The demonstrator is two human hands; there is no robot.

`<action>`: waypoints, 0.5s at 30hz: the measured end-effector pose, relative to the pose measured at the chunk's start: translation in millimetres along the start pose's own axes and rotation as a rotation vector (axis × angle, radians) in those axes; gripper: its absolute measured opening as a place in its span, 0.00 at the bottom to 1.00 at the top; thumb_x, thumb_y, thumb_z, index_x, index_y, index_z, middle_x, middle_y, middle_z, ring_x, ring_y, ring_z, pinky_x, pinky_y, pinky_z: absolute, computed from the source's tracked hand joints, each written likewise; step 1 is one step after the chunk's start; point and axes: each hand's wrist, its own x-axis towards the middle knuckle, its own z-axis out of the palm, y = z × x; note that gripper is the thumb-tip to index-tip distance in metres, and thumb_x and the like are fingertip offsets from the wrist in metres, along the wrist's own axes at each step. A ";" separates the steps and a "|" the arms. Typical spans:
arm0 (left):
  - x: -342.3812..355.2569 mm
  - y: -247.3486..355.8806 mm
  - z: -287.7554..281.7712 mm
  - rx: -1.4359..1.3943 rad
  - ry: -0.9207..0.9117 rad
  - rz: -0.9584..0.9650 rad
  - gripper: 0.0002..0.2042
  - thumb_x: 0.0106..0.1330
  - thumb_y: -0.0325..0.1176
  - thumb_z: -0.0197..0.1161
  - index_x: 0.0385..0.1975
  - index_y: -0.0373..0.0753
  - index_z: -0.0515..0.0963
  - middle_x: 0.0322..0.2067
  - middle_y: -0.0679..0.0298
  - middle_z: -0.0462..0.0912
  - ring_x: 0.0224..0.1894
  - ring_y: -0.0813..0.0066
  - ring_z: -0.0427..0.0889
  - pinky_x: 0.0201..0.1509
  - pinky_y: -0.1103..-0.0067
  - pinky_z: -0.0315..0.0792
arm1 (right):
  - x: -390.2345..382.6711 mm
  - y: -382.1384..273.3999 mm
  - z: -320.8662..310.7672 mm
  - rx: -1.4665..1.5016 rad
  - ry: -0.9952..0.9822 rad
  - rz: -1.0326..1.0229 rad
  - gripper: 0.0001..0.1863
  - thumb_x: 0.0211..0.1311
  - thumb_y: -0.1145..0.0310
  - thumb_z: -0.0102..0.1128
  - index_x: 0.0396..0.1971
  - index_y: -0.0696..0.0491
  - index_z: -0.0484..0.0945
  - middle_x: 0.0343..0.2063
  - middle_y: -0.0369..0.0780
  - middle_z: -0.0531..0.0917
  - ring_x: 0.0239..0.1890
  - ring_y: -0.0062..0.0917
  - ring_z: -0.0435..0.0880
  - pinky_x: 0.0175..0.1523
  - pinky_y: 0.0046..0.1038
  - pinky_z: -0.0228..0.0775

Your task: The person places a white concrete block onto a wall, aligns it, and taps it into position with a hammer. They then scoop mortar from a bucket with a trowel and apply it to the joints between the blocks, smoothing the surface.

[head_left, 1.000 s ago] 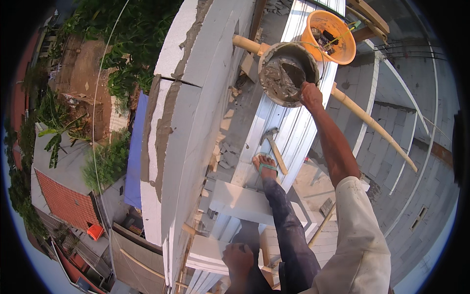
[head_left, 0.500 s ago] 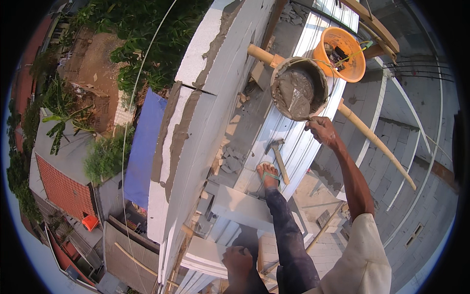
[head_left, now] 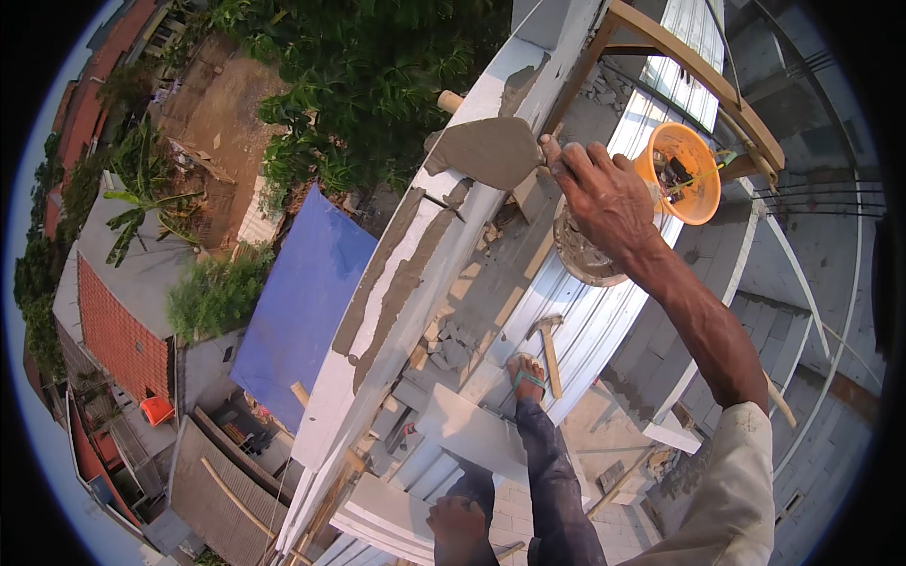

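My right hand [head_left: 604, 193] is closed round the handle end of a trowel, the grip mostly hidden by the fingers. Grey mortar coats the trowel's broad blade [head_left: 486, 153], which lies over the top of the pale block wall [head_left: 401, 259], at or just above its surface. Strips of mortar [head_left: 411, 292] run along the wall top below the blade. Partly covered by my right hand and wrist is a mortar bucket [head_left: 587, 255]. My left hand [head_left: 457, 521] is low down by my leg, its fingers curled, with no object showing in it.
An orange bucket [head_left: 694, 193] holding dark items stands beside the mortar bucket. A hammer [head_left: 549, 354] lies on the metal sheeting near my sandalled foot [head_left: 527, 377]. Beyond the wall is a drop to roofs and a blue tarp [head_left: 302, 302]. Wooden framing [head_left: 694, 61] crosses ahead.
My right hand has moved up and left from the mortar bucket, carrying the trowel over the wall top. The view has shifted. My left hand stays low near my leg.
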 end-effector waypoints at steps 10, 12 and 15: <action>4.1 -1.3 -6.4 -0.095 0.065 0.021 0.12 0.55 0.44 0.71 0.35 0.46 0.88 0.45 0.59 0.84 0.50 0.50 0.82 0.57 0.55 0.74 | 60.1 30.9 22.5 0.167 -0.240 0.255 0.12 0.63 0.78 0.60 0.45 0.65 0.83 0.47 0.50 0.82 0.43 0.44 0.90 0.44 0.40 0.88; -1.8 37.5 -67.3 -0.021 -0.115 -0.064 0.14 0.64 0.44 0.65 0.41 0.42 0.87 0.47 0.52 0.86 0.53 0.47 0.83 0.60 0.54 0.74 | 42.1 -11.0 1.4 0.280 -0.185 0.068 0.11 0.62 0.77 0.61 0.43 0.66 0.82 0.46 0.50 0.82 0.42 0.43 0.90 0.43 0.40 0.88; 0.4 15.4 -32.7 -0.045 -0.035 -0.015 0.13 0.60 0.44 0.68 0.38 0.44 0.88 0.46 0.56 0.85 0.52 0.49 0.82 0.58 0.55 0.75 | 2.4 -44.5 -34.1 0.463 -0.180 -0.083 0.16 0.60 0.77 0.62 0.48 0.64 0.81 0.44 0.46 0.81 0.42 0.36 0.88 0.42 0.34 0.88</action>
